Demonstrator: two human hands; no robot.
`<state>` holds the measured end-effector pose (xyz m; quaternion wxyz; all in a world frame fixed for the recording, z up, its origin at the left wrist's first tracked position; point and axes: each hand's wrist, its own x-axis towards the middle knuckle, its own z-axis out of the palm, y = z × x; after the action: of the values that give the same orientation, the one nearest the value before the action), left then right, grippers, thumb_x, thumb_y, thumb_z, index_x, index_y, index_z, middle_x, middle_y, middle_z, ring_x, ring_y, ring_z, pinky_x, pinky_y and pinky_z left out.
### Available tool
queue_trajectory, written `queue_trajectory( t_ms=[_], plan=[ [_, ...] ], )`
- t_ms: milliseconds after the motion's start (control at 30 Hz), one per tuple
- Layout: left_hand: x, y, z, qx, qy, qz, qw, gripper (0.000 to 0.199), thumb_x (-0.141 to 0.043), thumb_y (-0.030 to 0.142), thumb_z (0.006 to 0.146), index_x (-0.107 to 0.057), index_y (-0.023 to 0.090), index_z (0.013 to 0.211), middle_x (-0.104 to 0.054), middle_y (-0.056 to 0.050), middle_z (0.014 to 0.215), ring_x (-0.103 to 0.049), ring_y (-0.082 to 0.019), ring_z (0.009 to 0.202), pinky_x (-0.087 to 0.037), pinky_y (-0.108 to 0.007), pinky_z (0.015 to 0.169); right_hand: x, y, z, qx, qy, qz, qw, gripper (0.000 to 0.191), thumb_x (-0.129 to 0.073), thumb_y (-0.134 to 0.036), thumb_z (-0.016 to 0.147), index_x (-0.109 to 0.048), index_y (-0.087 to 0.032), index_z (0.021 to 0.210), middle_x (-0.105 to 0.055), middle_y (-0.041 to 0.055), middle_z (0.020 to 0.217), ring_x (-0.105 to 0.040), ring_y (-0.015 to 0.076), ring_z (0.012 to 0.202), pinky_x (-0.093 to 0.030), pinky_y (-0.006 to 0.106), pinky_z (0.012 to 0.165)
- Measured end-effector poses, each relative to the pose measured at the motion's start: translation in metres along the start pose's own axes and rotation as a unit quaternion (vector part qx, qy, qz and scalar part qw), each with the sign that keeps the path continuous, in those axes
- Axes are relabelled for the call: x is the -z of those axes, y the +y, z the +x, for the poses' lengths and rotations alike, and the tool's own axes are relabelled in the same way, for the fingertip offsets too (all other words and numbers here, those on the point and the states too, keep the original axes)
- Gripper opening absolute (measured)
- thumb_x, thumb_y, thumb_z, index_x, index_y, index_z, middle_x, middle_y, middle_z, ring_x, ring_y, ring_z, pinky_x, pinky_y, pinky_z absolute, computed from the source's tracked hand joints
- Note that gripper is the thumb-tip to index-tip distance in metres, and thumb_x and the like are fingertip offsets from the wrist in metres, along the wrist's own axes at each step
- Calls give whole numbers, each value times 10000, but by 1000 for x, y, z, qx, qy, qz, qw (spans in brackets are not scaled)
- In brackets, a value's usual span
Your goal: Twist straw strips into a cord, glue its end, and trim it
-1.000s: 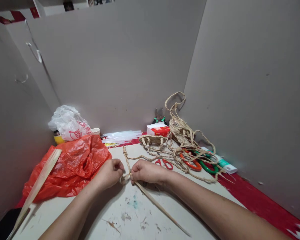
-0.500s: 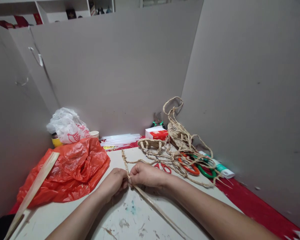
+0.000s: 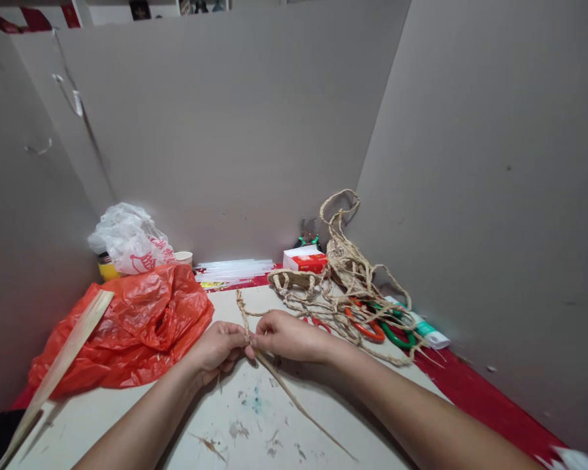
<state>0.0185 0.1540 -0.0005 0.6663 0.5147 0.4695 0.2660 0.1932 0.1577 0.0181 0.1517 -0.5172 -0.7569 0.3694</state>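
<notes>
Left hand and right hand both pinch a braided straw cord; beyond it, to the left, a white plastic bag bears unreadable red lettering.

No wording is legible; the white plastic bag bears red print, seemingly characters, too crumpled to read.
</notes>
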Motion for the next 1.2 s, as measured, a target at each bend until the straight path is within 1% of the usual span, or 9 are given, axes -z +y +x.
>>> queue_trajectory(
  t_ms=[167,300,433,533,633,767,867,1000,1200],
  plan=[
    [-2,-8,3,-33,17,7,999,170,-588,296,642,-612,130,612,-560,14,499,-197,-27,335,-102,-223,345,-1,-7,2,-3,-19,-40,999,246,-475,-272,787,-629,-144,644,-407,-48,491,-353,74,444,-242,194,411],
    [-5,-14,4,-47,36,3,998,161,-570,279,646,-573,145,557,-497,37,433,-210,-31,317,-98,-223,346,-12,-22,-1,-17,-14,-109,994,247,-469,-233,781,-680,-152,682,-559,-2,547,-466,100,489,-309,201,458],
    [-7,-17,3,-52,28,-7,998,189,-614,285,617,-501,173,516,-317,96,342,-195,-36,299,-84,-221,349,-28,-40,-21,-29,58,-222,973,224,-474,-201,775,-692,-154,799,-686,104,776,-591,205,687,-354,270,576],
    [-7,-18,2,-54,12,-25,998,181,-666,293,576,-554,151,578,-356,95,360,-218,-33,312,-89,-215,358,-45,-50,-44,-23,92,-281,955,280,-417,-198,827,-677,-141,912,-693,165,883,-619,256,780,-364,312,652],
    [-5,-17,0,-47,2,-45,998,255,-700,285,535,-603,123,707,-480,68,429,-221,-26,328,-93,-211,364,-56,-52,-62,-13,82,-307,948,253,-429,-226,837,-672,-158,839,-695,135,803,-617,229,715,-351,294,630],
    [-1,-14,-2,-44,-16,-59,997,332,-711,231,495,-608,117,789,-581,33,529,-193,-12,338,-80,-213,368,-47,-44,-64,-34,143,-140,979,297,-509,-364,820,-586,-174,606,-604,41,592,-532,159,579,-316,249,547],
    [1,-14,-3,-52,-38,-57,996,308,-707,229,499,-612,121,771,-570,36,520,-198,-11,344,-72,-214,373,-36,-37,-49,-51,205,-29,977,255,-471,-376,848,-596,-168,771,-608,23,692,-541,144,653,-359,226,579],
    [3,-18,-1,-64,-58,-45,995,260,-675,247,522,-614,126,745,-537,46,496,-214,-15,343,-76,-212,376,-40,-31,-24,-81,143,67,984,251,-399,-350,879,-569,-166,882,-590,-8,677,-530,96,522,-385,197,492],
    [4,-19,-1,-76,-56,-12,995,285,-601,212,546,-599,143,823,-595,16,567,-299,-31,358,-114,-205,381,-54,-19,-12,-118,90,158,976,329,-382,-474,887,-520,-181,826,-455,-73,553,-260,44,345,-167,174,336]
  ],
)
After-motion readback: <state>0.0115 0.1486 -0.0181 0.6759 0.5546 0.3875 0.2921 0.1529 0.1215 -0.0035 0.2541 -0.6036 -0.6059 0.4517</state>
